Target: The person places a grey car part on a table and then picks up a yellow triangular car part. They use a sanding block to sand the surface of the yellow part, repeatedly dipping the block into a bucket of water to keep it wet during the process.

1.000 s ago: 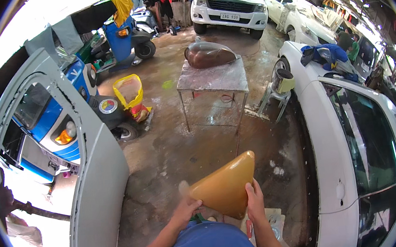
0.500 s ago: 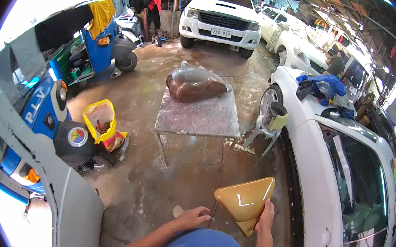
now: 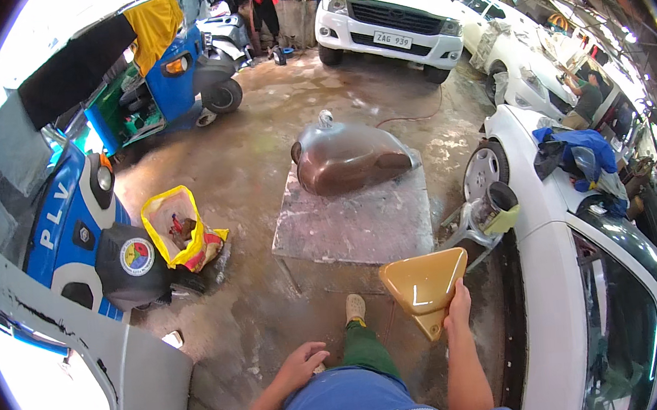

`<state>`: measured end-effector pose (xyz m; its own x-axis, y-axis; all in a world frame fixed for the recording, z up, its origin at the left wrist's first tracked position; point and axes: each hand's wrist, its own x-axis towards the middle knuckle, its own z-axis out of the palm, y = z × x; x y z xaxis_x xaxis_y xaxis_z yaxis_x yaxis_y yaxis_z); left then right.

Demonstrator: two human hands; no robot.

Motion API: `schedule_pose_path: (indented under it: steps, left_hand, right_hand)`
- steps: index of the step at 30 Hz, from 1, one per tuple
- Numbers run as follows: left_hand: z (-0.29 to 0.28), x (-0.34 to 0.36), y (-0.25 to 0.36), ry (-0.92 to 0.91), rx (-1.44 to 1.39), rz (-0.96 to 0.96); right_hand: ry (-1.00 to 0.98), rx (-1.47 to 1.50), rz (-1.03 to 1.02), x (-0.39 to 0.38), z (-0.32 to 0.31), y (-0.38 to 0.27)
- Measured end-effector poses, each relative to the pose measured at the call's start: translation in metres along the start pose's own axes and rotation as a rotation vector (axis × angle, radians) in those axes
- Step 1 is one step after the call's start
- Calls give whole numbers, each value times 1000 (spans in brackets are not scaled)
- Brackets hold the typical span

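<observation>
My right hand (image 3: 458, 308) is closed on the right edge of a glossy gold motorcycle side cover (image 3: 424, 281), a roughly triangular panel. It is held out in the air at the near right corner of a small worn table (image 3: 347, 231). My left hand (image 3: 303, 363) hangs in front of my blue shirt, loosely curled with its fingers a little apart and nothing in it. A motorcycle fuel tank (image 3: 352, 159), brown below and grey on top, lies on the far part of the table.
Left of the table stands a yellow bag (image 3: 177, 255) with scraps inside, beside a blue three-wheeler (image 3: 69, 222). A grey car panel (image 3: 134, 366) rises at near left. Right are a stool with a bucket (image 3: 495, 213) and a white car (image 3: 547, 295). A white pickup (image 3: 390, 21) stands beyond.
I have moved closer to the table, and one foot now shows stepping forward. The gold side cover has come up toward the table's near right corner, still in my right hand.
</observation>
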<state>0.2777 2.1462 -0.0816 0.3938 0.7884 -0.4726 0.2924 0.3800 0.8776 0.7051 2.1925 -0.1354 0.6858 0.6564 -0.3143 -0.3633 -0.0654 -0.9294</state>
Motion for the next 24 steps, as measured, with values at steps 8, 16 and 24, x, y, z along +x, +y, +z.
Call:
schedule_pose_path:
  steps: [8, 16, 24]
  left_hand:
    - [-38, 96, 41, 251, -185, -117]
    - [-55, 211, 129, 374, -142, -10]
    - [-115, 348, 183, 604, -91, 18]
  right_hand:
    - [-67, 12, 101, 189, 139, 23]
    - [-138, 11, 255, 293, 170, 72]
    - [-310, -1103, 50, 334, 144, 60]
